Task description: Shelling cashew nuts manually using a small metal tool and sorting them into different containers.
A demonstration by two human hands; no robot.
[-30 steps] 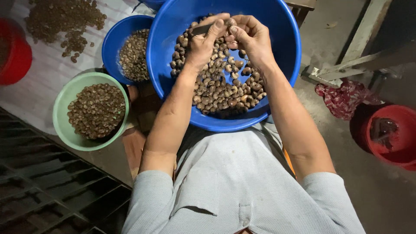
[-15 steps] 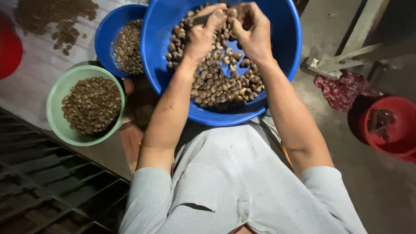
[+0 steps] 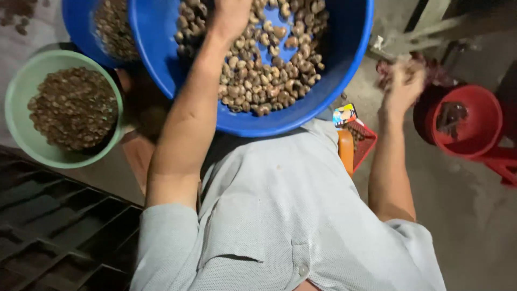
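Note:
A large blue basin [image 3: 334,81] sits in front of my lap, holding several brown shelled nuts [image 3: 269,70]. My left hand [image 3: 231,13] reaches into the basin over the nuts. Its fingers are cut off by the top edge of the view, so I cannot see what they hold. My right hand [image 3: 404,86] is out to the right of the basin, blurred, above the floor and close to a red bucket [image 3: 479,108]. Its fingers look bunched, but the blur hides whether anything is in them.
A pale green bowl [image 3: 16,97] full of small brown nut pieces stands at the left. A smaller blue bowl [image 3: 78,27] sits behind it. A red mesh basket [image 3: 366,143] and a colourful packet [image 3: 344,114] lie by my right hip. A dark grid crate [image 3: 48,226] is lower left.
My right hand has left the basin and swung right toward the red bucket. My left hand stays in the basin. The view has tilted down and right.

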